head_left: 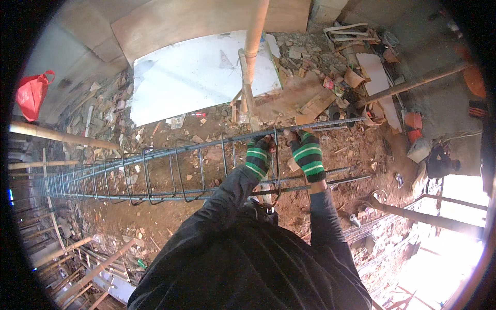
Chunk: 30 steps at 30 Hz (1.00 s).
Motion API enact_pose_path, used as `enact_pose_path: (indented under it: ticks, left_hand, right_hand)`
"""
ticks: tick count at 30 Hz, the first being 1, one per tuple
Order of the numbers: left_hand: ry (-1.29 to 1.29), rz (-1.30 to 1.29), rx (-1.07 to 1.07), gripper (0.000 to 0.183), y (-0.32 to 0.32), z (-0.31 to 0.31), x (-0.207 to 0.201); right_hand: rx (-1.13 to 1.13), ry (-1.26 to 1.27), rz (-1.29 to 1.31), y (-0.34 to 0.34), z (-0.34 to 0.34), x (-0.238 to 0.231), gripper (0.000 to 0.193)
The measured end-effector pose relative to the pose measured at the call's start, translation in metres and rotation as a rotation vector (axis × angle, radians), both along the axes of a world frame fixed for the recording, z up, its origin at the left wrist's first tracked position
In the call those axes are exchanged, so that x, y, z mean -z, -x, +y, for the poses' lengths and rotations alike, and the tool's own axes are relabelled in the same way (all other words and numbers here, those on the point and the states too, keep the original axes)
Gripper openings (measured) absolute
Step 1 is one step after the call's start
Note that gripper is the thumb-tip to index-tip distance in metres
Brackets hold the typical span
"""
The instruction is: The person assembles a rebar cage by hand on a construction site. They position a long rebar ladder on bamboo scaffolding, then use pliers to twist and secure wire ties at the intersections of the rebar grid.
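Observation:
A long rebar cage, made of steel bars with square stirrups along it, runs across in front of me from far left to right. My left hand, in a green, black and white striped fingerless glove, is closed at the upper bars, its fingertips against a stirrup. Just right of that stirrup, my right hand, gloved alike, has its fingers drawn together by the upper bar. Whatever small thing may be between the right fingertips is too small to make out. Bare bar ends stick out to the right.
Beyond the cage a white board lies on rubble, beside an upright wooden pole. A red bag hangs at left. Bamboo poles cross the left side. Buckets and scrap lie at right, near another pole.

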State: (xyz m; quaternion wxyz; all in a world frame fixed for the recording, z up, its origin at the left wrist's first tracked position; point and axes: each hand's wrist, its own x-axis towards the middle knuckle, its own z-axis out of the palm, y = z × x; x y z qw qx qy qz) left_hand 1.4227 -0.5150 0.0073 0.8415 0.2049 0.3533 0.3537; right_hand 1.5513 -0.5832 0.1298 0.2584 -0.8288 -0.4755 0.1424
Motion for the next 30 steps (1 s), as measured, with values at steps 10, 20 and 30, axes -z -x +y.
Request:
enact_pose_path:
  ticks: [10, 20, 30]
  left_hand:
    - [0.037, -0.133, 0.005, 0.011, 0.0, 0.001, 0.01]
    - [0.035, -0.246, -0.06, 0.007, -0.001, -0.002, 0.004]
    - [0.115, 0.078, -0.053, 0.012, -0.007, 0.001, 0.007]
  right_hand:
    - [-1.1, -0.143, -0.791, -0.015, 0.085, -0.033, 0.049]
    - [-1.263, -0.059, -0.853, -0.057, 0.096, -0.014, 0.009]
    - [-1.186, 0.091, -0.755, -0.068, 0.108, -0.018, 0.011]
